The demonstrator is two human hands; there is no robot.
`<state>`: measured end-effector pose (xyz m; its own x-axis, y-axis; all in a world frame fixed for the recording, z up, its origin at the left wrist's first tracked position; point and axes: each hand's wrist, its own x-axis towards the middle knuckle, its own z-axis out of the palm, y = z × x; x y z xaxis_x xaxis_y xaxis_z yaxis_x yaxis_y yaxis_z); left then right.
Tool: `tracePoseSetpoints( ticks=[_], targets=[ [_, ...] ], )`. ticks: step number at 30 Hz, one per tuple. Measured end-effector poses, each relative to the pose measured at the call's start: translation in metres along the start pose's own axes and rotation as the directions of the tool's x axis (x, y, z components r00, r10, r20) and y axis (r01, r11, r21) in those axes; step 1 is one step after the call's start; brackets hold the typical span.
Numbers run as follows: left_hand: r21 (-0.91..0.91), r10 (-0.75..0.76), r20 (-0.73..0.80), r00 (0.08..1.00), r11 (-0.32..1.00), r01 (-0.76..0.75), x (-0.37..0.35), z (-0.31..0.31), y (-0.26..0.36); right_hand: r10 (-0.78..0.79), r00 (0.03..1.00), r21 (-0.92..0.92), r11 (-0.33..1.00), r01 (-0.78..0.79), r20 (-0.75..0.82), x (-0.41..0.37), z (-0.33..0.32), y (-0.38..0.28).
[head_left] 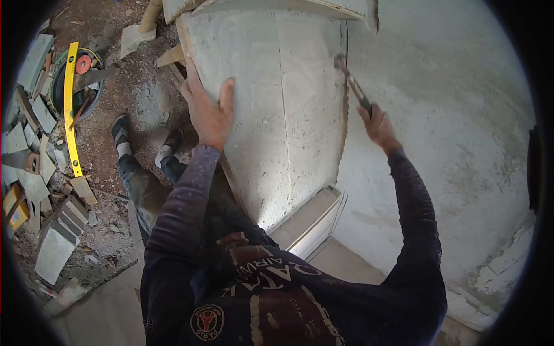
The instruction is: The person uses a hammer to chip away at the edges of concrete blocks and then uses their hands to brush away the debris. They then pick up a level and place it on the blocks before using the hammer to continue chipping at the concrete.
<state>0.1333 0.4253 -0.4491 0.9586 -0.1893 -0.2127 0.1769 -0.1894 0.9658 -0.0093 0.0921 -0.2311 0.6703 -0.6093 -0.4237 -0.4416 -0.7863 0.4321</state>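
L hand [210, 118] spread, touching grey rectangular concrete slab [254, 86] @ L edge | R hand [379, 128] clenched rnd dark-gripped hammer [356, 90], slab's R edge

Shirt [288, 305] front: "QATAR AIRW"; round crest [206, 323]: "PARIS".

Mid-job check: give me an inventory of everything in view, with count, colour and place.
Hammer: 1, dark grip, upper right of centre
Slab: 1, grey with dark line, centre
Ledge: 1, grey, below slab
Wall: 1, pale grey, right
Bucket: 1, black, upper left
Level: 1, yellow, crossing bucket
Round item: 1, red-orange, at bucket
Unclear object: 1, yellow, left edge
Offcuts: many, mostly grey, left
Post: 1, brown, top left
Ground: 1, brown, left
Shirt: 1, dark, bottom
Trousers: 1 pair, dark, left of centre
Shoes: 2, dark, left
Left hand: 1, bare, at slab's left edge
Right hand: 1, bare, gripping hammer
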Motion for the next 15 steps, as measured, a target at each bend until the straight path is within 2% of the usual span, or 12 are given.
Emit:
tracePoseSetpoints(
  ticks=[2,4,5,7,8,9,10,12,13,15],
  targets=[
    [0.048,0.051,-0.036,0.998,0.998,-0.050,0.005,0.002,-0.006,0.013,0.999,0.231,0.973,-0.001,-0.051,0.008,-0.061,-0.064],
    [0.064,0.061,-0.032,0.998,0.996,-0.059,0.006,0.002,-0.008,-0.211,0.932,0.215,0.936,0.279,-0.294,0.019,-0.096,-0.096],
    [0.076,0.074,-0.037,0.997,0.995,-0.071,0.006,0.003,-0.009,-0.214,0.932,0.217,0.934,0.282,-0.292,0.021,-0.092,-0.097],
    [0.085,0.073,-0.033,0.997,0.994,-0.070,0.003,0.003,-0.009,-0.308,0.791,0.318,0.792,0.521,-0.529,0.021,-0.081,-0.097],
    [0.089,0.080,-0.043,0.996,0.993,-0.076,0.006,0.002,-0.009,-0.360,0.742,0.237,0.791,0.564,-0.566,0.023,-0.043,-0.063],
    [0.085,0.087,-0.048,0.995,0.993,-0.083,0.007,0.003,-0.009,-0.221,0.938,0.220,0.934,0.283,-0.266,0.017,-0.017,-0.031],
    [0.071,0.057,-0.023,0.998,0.996,-0.055,0.000,0.001,-0.007,0.013,0.998,0.104,0.994,-0.018,0.055,-0.003,0.006,0.001],
    [0.051,0.048,-0.049,0.998,0.998,-0.046,0.009,0.002,-0.005,0.079,0.991,-0.088,0.994,-0.070,0.109,-0.012,0.049,0.057],
    [0.031,0.031,-0.040,0.999,0.999,-0.030,0.006,0.000,-0.004,0.074,0.991,-0.088,0.994,-0.065,0.108,-0.007,0.041,0.047],
    [-0.002,0.011,0.010,1.000,1.000,-0.011,-0.001,0.004,-0.002,0.134,0.969,0.049,0.988,-0.148,0.209,-0.013,0.008,0.011]
  ],
)
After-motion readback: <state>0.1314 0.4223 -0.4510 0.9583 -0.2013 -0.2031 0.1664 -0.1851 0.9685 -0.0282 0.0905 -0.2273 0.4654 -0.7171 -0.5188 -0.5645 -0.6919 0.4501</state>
